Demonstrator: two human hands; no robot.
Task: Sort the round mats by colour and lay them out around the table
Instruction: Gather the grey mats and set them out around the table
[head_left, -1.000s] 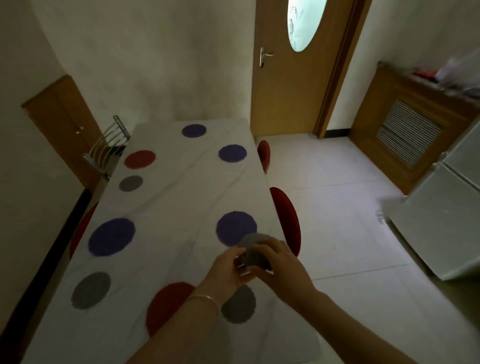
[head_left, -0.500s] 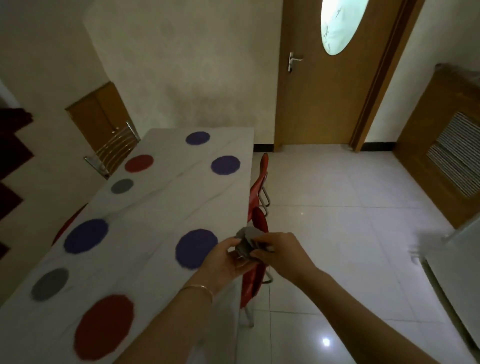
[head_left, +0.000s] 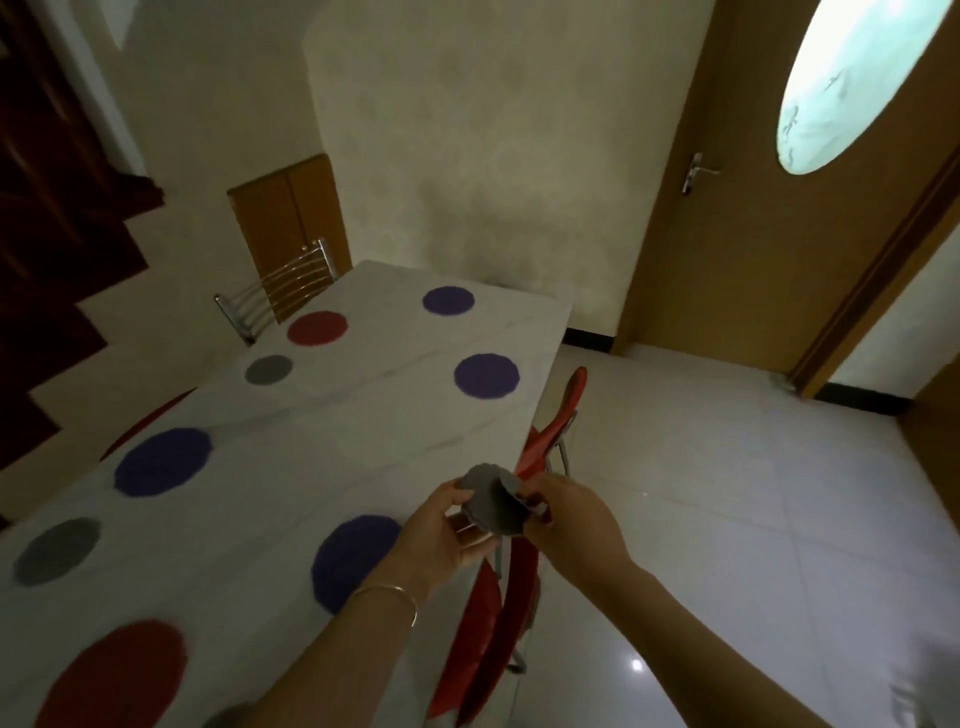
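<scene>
Over the right edge of the white marble table (head_left: 395, 415) I hold a small stack of grey round mats (head_left: 493, 501) between both hands. My left hand (head_left: 447, 530) supports it from below and the left. My right hand (head_left: 569, 519) pinches its right edge. On the table lie purple mats (head_left: 358, 558) (head_left: 163, 460) (head_left: 487, 375) (head_left: 448, 300), red mats (head_left: 111, 675) (head_left: 317, 327) and grey mats (head_left: 57, 550) (head_left: 268, 369).
Red chairs (head_left: 550, 431) (head_left: 488, 618) stand tucked along the table's right side. A metal-backed chair (head_left: 275, 293) is at the far left. A wooden door (head_left: 769, 197) and shiny tiled floor (head_left: 727, 519) lie to the right, dark stairs (head_left: 47, 312) to the left.
The view has swung left and along the table's right side. My hands with the grey mats have shifted from above the tabletop to its right edge. The near grey mat has left the view.
</scene>
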